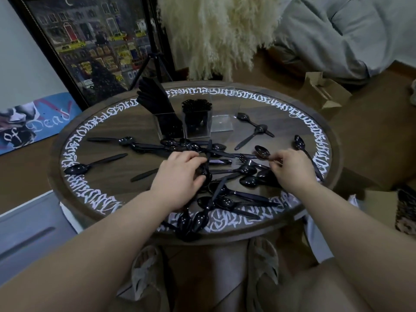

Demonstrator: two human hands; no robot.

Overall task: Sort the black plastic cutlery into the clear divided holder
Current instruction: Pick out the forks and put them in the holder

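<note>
Black plastic spoons, forks and knives lie scattered in a pile [227, 176] across the round table [108, 167]. The clear divided holder [195, 122] stands at the far middle: its left section holds knives [155, 97], its middle section forks, and its right section [222, 118] looks empty. My left hand [180, 174] rests on the pile with fingers curled around black cutlery; which pieces is hidden. My right hand [292, 165] pinches the handle of a spoon [262, 152] whose bowl points left.
The table has a white lettered border. A framed picture [90, 41] and tripod stand behind it, with pale pampas grass [216, 34]. A cardboard box [324, 93] sits at right. My sandalled feet are under the near edge.
</note>
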